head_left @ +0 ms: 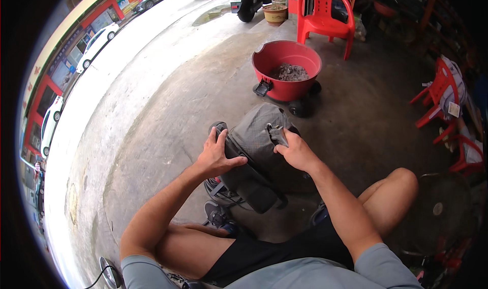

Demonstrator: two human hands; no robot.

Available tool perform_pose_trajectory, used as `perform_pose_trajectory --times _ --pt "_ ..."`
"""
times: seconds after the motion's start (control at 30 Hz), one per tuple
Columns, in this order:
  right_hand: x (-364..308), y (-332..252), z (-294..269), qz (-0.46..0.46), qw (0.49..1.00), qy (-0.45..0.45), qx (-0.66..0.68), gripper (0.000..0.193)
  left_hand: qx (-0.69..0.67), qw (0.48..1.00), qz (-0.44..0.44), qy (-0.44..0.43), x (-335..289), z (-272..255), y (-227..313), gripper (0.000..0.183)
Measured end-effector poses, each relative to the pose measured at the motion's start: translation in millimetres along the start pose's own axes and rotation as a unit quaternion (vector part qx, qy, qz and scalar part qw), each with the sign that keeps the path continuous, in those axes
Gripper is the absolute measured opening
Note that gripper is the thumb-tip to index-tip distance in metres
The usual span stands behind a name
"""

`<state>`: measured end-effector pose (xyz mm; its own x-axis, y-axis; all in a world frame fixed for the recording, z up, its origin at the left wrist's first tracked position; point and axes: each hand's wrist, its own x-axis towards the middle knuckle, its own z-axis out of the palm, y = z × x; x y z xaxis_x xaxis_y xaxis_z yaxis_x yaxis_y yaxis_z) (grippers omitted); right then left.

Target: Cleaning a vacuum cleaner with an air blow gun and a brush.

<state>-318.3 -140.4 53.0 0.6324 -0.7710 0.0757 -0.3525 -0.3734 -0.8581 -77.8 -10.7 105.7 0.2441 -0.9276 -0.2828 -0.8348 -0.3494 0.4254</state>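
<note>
A black vacuum cleaner head [249,179] with a grey cloth filter bag [259,134] over it lies on its side between my legs. My left hand [216,154] steadies its black rim, fingers spread over the edge and thumb stretched along the side. At the right side of the bag, my right hand [297,149] is closed round a small dark grey piece [277,135]; whether it is a separate tool or part of the bag I cannot tell. Beyond the bag stands the red vacuum drum [262,63] on black wheels, with grey debris [292,73] inside and a black latch on its near side.
A red plastic chair [325,14] stands behind the drum, beside a plant pot [275,15] and a parked scooter [244,2]. More red chairs [441,85] with cloth on them stand at the right. A cable [221,190] lies by my shoe. The bright street runs along the left.
</note>
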Motion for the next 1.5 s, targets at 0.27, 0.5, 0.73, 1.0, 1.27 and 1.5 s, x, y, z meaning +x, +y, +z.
perform_pose_trajectory --times 0.27,0.5,0.73,1.0,1.27,1.5 --pt "9 3 1 0.032 0.999 0.038 0.020 0.040 -0.010 1.000 -0.003 0.002 1 0 -1 0.119" --pt "9 -6 -3 0.042 0.998 -0.030 0.047 0.035 -0.014 1.000 -0.001 0.003 3 -1 -5 0.121" --pt "10 -9 -5 -0.016 0.993 -0.069 0.099 0.022 -0.010 1.000 -0.007 -0.004 2 -1 -5 0.121" --pt "20 -37 -11 0.051 0.994 -0.089 0.025 0.036 -0.003 1.000 -0.008 -0.002 2 1 -11 0.123" --pt "9 -51 -20 0.052 0.982 -0.152 0.100 0.039 -0.017 1.000 -0.014 -0.004 2 1 -13 0.123" --pt "-25 -29 -53 0.139 0.869 -0.059 0.472 0.024 -0.018 1.000 -0.008 -0.009 4 -2 -10 0.124"
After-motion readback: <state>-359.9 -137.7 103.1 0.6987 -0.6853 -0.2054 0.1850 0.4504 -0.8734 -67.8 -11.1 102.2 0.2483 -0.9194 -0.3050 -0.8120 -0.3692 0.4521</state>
